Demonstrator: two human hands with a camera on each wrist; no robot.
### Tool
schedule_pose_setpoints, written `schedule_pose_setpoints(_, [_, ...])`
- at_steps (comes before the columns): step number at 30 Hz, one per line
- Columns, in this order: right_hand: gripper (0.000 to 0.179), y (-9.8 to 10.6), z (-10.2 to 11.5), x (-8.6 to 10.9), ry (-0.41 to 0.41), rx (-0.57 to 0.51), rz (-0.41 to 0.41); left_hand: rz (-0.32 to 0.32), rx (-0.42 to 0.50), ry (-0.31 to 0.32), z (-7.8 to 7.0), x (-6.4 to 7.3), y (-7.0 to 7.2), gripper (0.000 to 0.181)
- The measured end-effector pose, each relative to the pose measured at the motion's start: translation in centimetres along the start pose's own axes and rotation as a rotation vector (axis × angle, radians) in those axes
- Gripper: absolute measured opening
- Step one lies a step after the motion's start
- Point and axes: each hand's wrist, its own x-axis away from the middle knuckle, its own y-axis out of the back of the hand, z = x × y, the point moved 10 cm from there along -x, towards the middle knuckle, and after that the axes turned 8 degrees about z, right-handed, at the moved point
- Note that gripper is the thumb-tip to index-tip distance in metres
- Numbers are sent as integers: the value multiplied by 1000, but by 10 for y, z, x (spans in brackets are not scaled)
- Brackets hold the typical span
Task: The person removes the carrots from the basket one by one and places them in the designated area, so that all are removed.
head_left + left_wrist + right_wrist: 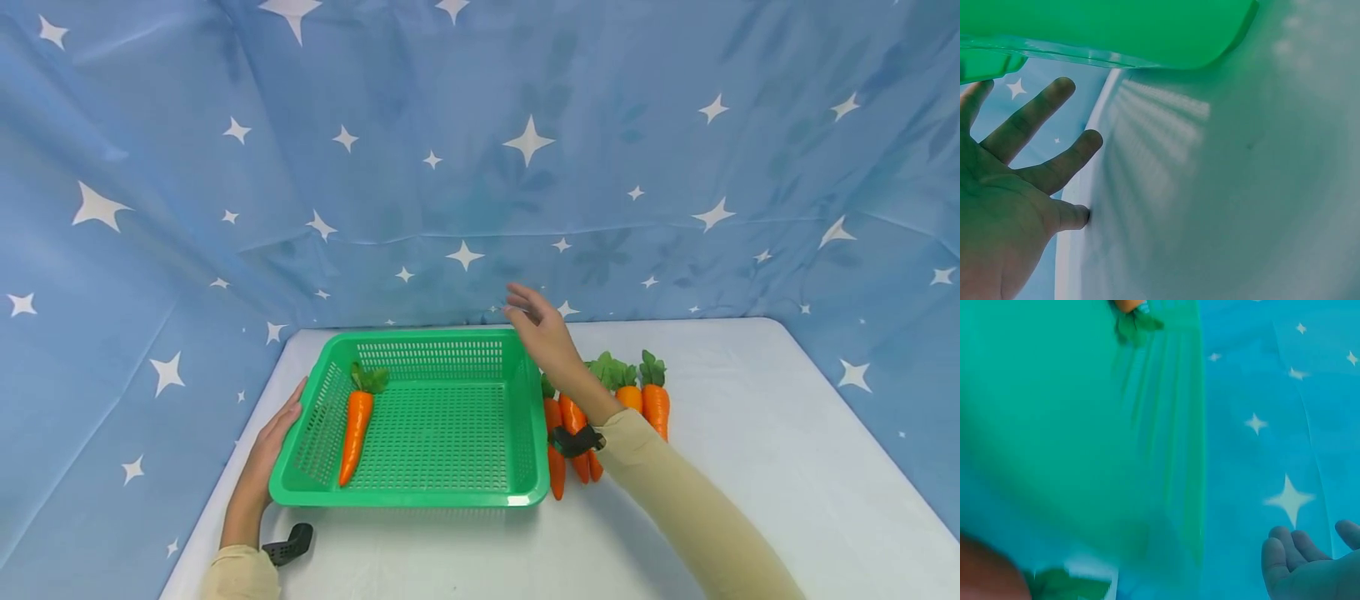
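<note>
A green plastic basket (408, 499) with slotted walls stands on the white table, one orange carrot (356, 435) with a leafy top lying along its left side. Beside the basket's left wall is my left hand (268, 446), its fingers extended; the left wrist view shows them spread below the green rim (1104, 31). My right hand (546, 332) hovers over the back right corner, fingers loosely bent and holding nothing. Under the right forearm, several more carrots (656, 407) lie side by side to the right of the basket, partly hidden by the arm.
Behind the white table (750, 433) hangs a blue curtain (420, 167) with white stars, which also covers both sides. A black wrist device (576, 441) on the right arm overlaps the carrots in the head view.
</note>
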Motion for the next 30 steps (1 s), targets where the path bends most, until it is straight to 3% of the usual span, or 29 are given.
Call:
schedule_pose_setpoints(15, [59, -86, -2, -23, -15, -26, 175, -1, 4, -7, 2, 0, 2, 61])
schedule_pose_setpoints(22, [60, -116, -13, -26, -77, -21, 243, 13, -4, -3, 2, -3, -5, 61])
schedule_pose_setpoints(30, [63, -159, -21, -30, -117, 24, 334, 6, -22, 16, 2, 0, -1, 59])
